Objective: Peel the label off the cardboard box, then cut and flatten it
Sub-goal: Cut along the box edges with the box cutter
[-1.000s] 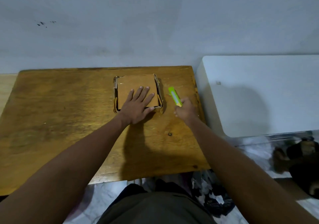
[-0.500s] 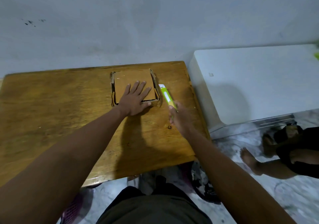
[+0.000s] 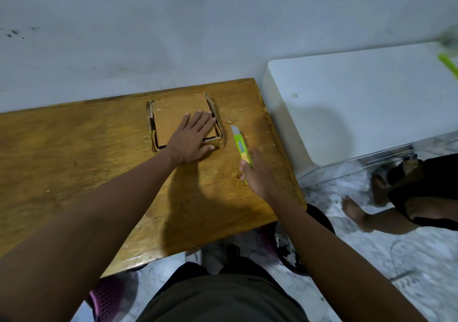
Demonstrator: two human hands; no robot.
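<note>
No readable writing anywhere: box (image 3: pixel 182 120) top is plain brown cardboard, no label or print visible on it; cutter (image 3: pixel 241 148) has a small grey patch on its body, too blurred to read. Box sits flattened-looking near the far edge of the table (image 3: pixel 74 163), thin side walls showing along its left, right and near edges. Left hand (image 3: pixel 192 138) lies flat on the box's near-right part, fingers straight and spread, palm down, heel over the near edge onto the table. Right hand (image 3: pixel 255 173) grips the rear of the green cutter, fingers curled round it; grey blade is out and points away from the person, just right of the box, not touching it. Can't tell if the blade tip touches the wood. Table is varnished wood, worn and patchy, a dark spot near the right hand, hand and arm shadows across the middle. Far edge butts against a pale grey wall (image 3: pixel 198 29) with a few dark specks upper left. White cabinet (image 3: pixel 359 103) stands right beside the table's right end, something green on its far right corner, blurred. Floor (image 3: pixel 371 259) is white marbled. A second person's bare foot (image 3: pixel 357 212) and dark clothing show at right.
</note>
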